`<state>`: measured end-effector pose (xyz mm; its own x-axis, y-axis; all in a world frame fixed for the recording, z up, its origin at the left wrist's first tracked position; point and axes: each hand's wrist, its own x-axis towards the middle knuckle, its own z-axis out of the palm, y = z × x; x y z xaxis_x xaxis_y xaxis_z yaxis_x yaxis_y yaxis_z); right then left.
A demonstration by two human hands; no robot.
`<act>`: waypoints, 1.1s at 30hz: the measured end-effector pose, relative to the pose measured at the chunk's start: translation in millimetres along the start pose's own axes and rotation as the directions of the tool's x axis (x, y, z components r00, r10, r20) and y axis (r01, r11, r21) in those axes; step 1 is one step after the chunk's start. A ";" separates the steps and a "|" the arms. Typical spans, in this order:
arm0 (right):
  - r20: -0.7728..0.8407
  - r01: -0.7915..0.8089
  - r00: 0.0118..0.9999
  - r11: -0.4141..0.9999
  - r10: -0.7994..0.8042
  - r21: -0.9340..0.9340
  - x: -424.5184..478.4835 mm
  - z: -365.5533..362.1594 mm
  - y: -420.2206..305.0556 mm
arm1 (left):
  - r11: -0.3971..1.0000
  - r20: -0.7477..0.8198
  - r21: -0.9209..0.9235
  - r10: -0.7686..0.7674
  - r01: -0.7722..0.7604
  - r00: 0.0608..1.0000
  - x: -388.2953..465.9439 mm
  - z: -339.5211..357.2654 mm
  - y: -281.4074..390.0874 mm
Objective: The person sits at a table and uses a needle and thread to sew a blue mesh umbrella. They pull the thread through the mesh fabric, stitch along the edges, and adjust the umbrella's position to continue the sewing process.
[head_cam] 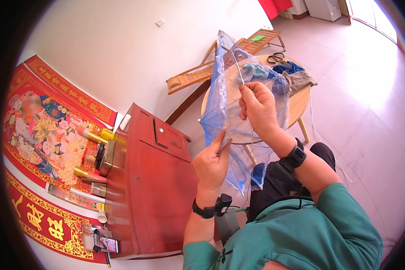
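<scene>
A blue mesh cover with white lace trim and thin metal ribs (213,114) hangs partly spread in front of me, over the round wooden table (298,108). My right hand (258,103) pinches the end of a thin metal rod (237,64) of the cover between thumb and fingers. Lower and to the left, my left hand (212,162) holds the sheer mesh between thumb and fingers. On the table lie black-handled scissors (276,58), a light-blue cloth (256,71), a dark-blue cloth (292,67) and a grey-brown cloth (298,82).
A red wooden cabinet (162,195) stands at the left, with boxes and a phone (106,243) on its top. Behind the table is a slatted wooden recliner (192,76) bearing a green fly swatter (258,38). A white cord (319,135) runs down to the floor on the right.
</scene>
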<state>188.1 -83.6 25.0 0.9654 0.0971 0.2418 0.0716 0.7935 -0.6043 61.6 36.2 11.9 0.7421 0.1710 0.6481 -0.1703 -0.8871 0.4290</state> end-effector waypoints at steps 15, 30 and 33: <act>0.346 -0.329 0.895 0.940 0.281 0.087 -22.4 13.8 -10.0 | 0.662 0.037 -0.725 -0.238 0.190 0.971 26.0 -15.5 23.3; 0.557 -0.215 0.759 0.937 0.338 -0.276 -25.8 15.1 -19.8 | 0.665 -0.020 -0.736 -0.204 0.124 0.979 27.7 -29.0 39.1; 0.546 -0.198 0.761 0.927 0.350 -0.319 -28.7 19.8 -21.8 | 0.858 -0.110 -0.508 -0.156 0.080 0.981 27.1 -37.7 38.0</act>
<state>153.8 -91.8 46.3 0.6225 0.6802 0.3870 -0.0444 0.5244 -0.8503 50.8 23.2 69.5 0.6834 0.3540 0.6385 -0.4161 -0.5298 0.7391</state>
